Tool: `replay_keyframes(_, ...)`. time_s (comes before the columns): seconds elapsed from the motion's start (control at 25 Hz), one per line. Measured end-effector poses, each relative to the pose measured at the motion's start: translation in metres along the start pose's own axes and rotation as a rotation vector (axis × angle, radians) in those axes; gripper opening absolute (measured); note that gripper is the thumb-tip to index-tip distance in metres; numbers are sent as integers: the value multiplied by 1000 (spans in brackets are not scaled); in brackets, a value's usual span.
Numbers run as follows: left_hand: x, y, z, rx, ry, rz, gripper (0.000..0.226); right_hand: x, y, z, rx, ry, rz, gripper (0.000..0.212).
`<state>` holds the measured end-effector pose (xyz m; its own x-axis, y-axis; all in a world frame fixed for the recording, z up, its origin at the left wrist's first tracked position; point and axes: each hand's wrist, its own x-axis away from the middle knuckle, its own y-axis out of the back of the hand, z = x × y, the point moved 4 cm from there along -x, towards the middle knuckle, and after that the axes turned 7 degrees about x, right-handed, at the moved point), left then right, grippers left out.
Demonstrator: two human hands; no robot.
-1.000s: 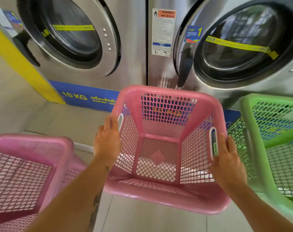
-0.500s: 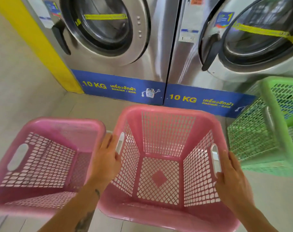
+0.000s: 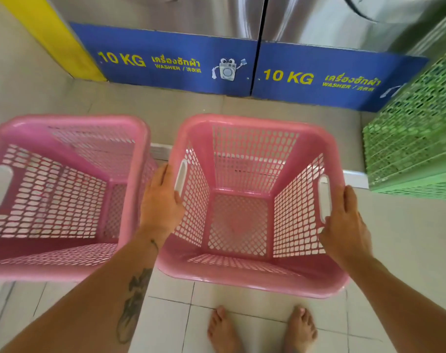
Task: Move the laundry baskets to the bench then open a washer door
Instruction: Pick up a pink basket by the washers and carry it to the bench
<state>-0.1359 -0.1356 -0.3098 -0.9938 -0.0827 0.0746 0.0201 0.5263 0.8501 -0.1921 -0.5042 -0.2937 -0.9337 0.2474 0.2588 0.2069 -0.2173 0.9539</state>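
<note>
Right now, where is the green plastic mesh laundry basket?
At the head view's right edge, the green plastic mesh laundry basket stands by the right washer's blue base panel.

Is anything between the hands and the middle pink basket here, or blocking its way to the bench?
Nothing sits between them: the left hand and right hand already hold the middle pink basket at its side handles. The other pink basket crowds its left side, the green basket its right. No bench is in view.

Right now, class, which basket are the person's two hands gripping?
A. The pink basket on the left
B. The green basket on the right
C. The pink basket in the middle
C: the left hand and right hand clasp opposite sides of the middle pink basket; the left pink basket and green basket go untouched.
</note>
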Motion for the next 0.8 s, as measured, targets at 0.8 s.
replay_keyframes(0.8,32,85,-192,440,214,211,39,13,137,-20,-207,88,187,71)
